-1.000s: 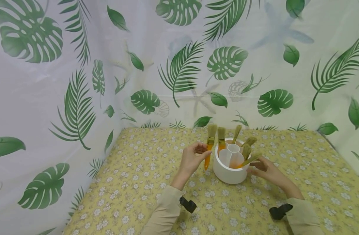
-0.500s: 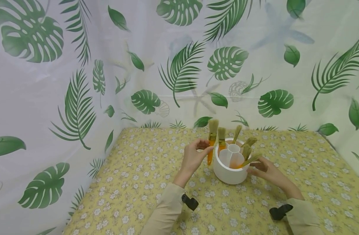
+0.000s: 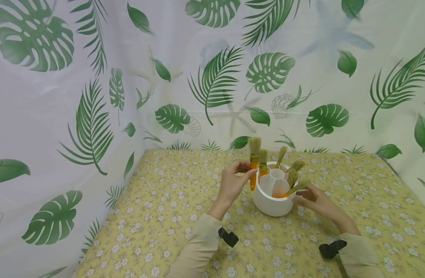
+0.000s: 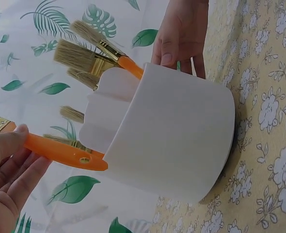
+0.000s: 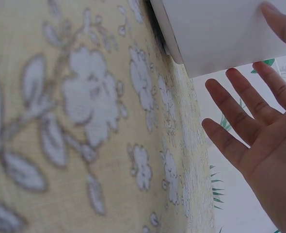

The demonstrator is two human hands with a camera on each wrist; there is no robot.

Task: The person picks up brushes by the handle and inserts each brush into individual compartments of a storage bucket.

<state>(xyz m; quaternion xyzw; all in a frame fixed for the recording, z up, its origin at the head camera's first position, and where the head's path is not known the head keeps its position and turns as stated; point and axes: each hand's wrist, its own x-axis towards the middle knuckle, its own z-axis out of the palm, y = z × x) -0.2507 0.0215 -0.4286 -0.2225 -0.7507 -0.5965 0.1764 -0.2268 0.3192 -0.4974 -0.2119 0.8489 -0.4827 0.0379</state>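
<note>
In the head view my left hand (image 3: 233,184) pinches a flat paintbrush (image 3: 254,148) by its orange handle, bristles up. The handle's lower end overlaps the left rim of a round white divided holder (image 3: 273,206). The left wrist view shows that handle (image 4: 60,151) outside the compartments, its tip right at the rim. Several other paintbrushes (image 3: 263,157) stand or lean in the holder, bristles up. At the holder's right side is my right hand (image 3: 318,202), thumb and fingertips at the wall. Its fingers extend fairly straight in the right wrist view.
A yellow floral cloth (image 3: 157,216) covers the table under the holder. White sheeting with green leaf prints (image 3: 214,83) hangs behind and along the left. A dark wrist camera (image 3: 228,236) sits at the left sleeve and another wrist camera (image 3: 332,249) at the right.
My left hand has raised the paintbrush and brought it rightward, from beside the holder to over its left rim. The right hand and holder have stayed in place.
</note>
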